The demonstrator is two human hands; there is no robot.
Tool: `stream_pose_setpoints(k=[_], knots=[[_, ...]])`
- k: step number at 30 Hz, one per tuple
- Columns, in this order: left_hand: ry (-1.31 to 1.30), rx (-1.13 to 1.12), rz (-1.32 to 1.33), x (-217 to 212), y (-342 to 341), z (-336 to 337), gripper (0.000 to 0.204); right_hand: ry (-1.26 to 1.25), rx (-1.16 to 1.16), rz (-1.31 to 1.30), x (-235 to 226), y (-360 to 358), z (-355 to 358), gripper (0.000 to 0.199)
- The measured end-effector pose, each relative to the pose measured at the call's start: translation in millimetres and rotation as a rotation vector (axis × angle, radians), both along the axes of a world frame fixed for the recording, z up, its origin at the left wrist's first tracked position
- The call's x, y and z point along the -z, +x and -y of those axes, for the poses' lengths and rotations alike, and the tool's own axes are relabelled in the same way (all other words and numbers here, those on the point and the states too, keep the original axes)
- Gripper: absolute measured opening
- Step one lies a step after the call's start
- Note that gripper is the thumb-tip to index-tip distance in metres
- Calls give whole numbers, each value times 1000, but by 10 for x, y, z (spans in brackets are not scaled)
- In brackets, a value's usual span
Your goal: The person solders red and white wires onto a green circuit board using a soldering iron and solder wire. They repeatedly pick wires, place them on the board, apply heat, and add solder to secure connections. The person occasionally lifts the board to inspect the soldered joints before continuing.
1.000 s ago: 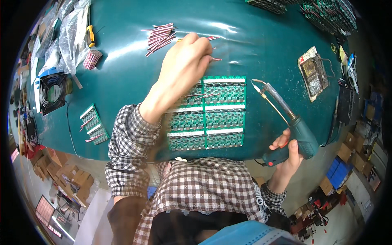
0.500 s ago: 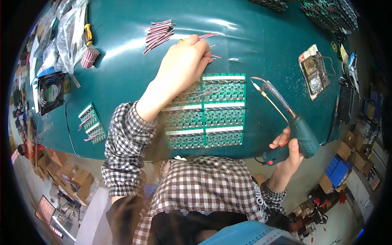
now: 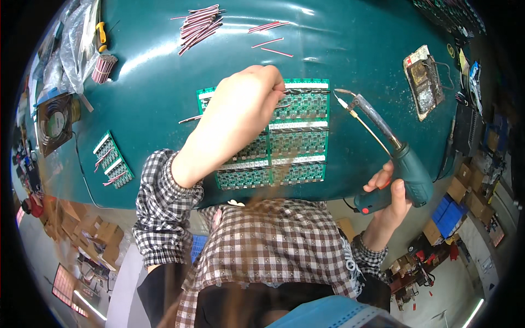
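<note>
My left hand is closed in a pinch over the upper middle of a panel of green circuit boards. What its fingertips hold, if anything, is hidden. A thin wire sticks out past the panel's left edge from under my hand. On the right, my right hand is wrapped round the handle of a dark green gun-shaped soldering iron. Its metal tip and a thin feed tube point up and left, just right of the panel.
A pile of red-and-white wires lies at the back, with several loose wires beside it. Farther left are a bundle of wires, a yellow-handled tool, a fan and a smaller circuit board. A soldering iron stand lies right.
My left hand has come back from the loose wires toward me, onto the circuit board panel. My right hand keeps its hold on the soldering iron. The whole view has shifted slightly.
</note>
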State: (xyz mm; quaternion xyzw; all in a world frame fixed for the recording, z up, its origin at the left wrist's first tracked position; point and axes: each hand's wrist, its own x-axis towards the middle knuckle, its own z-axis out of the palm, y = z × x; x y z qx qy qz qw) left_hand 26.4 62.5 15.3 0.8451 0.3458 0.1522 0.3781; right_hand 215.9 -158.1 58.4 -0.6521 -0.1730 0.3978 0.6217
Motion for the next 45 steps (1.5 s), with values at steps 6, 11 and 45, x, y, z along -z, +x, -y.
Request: stream_pose_setpoints(k=[6, 11, 45], knots=[[-78, -14, -2, -171, 11, 74, 7, -27, -18, -23, -9, -29, -27, 39], [46, -34, -115, 117, 148, 234, 6, -54, -47, -51, -12, -46, -31, 40], [-4, -95, -8, 239, 186, 226, 8, -262, -147, 73, -54, -124, -90, 31]])
